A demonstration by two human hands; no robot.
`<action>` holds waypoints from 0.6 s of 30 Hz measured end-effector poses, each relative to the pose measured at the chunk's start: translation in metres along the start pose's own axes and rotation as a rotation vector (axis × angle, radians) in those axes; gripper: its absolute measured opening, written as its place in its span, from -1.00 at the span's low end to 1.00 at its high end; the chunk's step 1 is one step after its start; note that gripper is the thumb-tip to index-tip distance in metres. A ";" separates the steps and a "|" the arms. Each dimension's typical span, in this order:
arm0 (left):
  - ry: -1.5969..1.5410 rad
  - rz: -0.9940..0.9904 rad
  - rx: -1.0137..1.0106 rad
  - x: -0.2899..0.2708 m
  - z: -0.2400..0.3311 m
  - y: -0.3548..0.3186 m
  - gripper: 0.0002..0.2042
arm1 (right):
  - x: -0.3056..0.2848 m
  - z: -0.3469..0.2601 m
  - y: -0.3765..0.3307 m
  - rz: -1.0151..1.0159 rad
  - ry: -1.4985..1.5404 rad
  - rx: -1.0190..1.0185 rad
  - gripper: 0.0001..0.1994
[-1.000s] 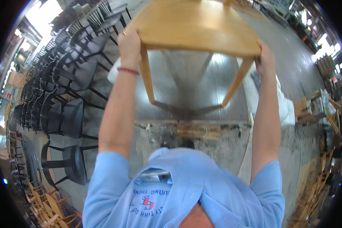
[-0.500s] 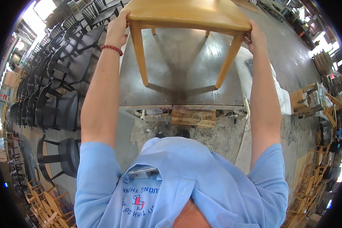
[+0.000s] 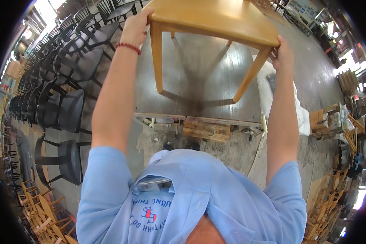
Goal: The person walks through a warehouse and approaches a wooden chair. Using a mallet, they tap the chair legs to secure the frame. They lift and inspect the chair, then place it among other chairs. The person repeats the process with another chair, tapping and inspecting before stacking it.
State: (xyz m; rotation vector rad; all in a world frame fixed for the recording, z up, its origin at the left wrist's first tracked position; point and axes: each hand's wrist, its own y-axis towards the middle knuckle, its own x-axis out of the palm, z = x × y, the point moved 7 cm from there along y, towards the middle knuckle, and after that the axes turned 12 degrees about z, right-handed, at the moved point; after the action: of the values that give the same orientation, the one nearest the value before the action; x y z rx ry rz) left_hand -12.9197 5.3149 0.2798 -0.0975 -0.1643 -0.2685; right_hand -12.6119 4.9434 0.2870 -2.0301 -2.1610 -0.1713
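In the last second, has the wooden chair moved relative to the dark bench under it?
Yes. The chair has gone forward, away from the person: its front legs stood near the bench's near edge and now stand further onto its top.

Rows of black chairs (image 3: 65, 81) crowd the left side of a furniture workshop, curving away toward a bright opening (image 3: 44, 8) at the far end. A dark, worn desk (image 3: 199, 89) stands at the centre, a wooden block (image 3: 206, 130) beneath its near edge on the stained concrete floor (image 3: 240, 150). Unfinished pale wooden chairs (image 3: 40, 211) pile up at lower left, more timber frames (image 3: 329, 122) at right, where daylight (image 3: 354, 65) enters.
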 end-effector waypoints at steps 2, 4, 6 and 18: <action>0.011 0.002 0.023 0.008 -0.002 -0.008 -0.70 | -0.008 -0.004 0.010 -0.058 0.020 -0.053 -0.56; 0.011 -0.025 0.017 0.021 0.000 -0.017 -0.67 | -0.018 -0.005 0.023 -0.103 -0.125 -0.028 -0.47; 0.004 -0.006 0.028 0.015 0.010 -0.020 -0.62 | 0.007 -0.025 0.018 -0.170 -0.315 -0.015 -0.42; -0.434 -0.042 0.097 0.043 0.001 -0.038 -0.66 | 0.157 -0.040 0.163 -0.377 -0.411 -0.210 -0.60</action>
State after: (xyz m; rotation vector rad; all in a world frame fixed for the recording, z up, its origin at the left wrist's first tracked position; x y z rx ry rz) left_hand -12.8893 5.2680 0.2909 -0.0544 -0.6104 -0.2786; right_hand -12.4561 5.0992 0.3525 -1.8632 -2.8846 -0.0275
